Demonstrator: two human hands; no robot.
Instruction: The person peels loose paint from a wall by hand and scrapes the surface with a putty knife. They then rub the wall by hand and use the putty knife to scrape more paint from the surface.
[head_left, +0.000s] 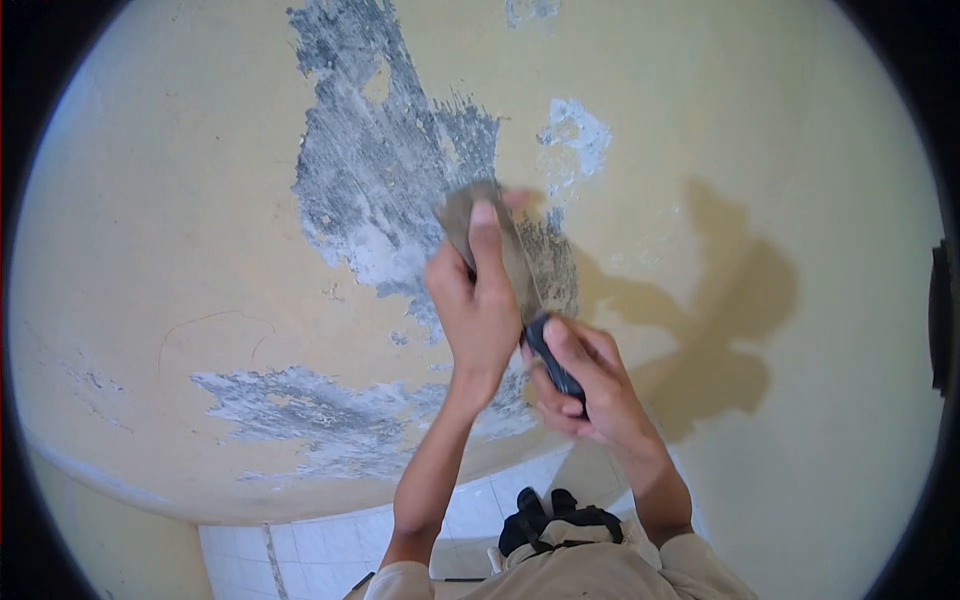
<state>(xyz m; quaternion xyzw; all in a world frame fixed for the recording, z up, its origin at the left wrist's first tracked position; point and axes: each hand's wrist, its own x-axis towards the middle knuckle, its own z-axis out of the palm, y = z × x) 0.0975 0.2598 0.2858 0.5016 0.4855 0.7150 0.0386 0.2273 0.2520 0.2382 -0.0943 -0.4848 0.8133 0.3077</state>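
Note:
Both hands are on a scraper [518, 262] with a wide, flat, brownish-grey blade and a dark handle. My left hand [482, 310] is closed on the blade, its thumb lying along the top face and its fingers mostly hidden behind. Lower and to the right, my right hand [592, 388] wraps around the dark handle [556, 362]. The blade lies against or just over the wall [740, 110], at the edge of a grey bare patch [375, 165] where the yellow paint is gone. Slight motion blur smears the blade's far end.
A second peeled patch [330, 415] spreads low on the wall, with a small pale patch [580, 135] at upper right. White floor tiles [470, 512] meet the wall below. A dark object [938, 318] sits at the far right edge. Shadows fall right of the hands.

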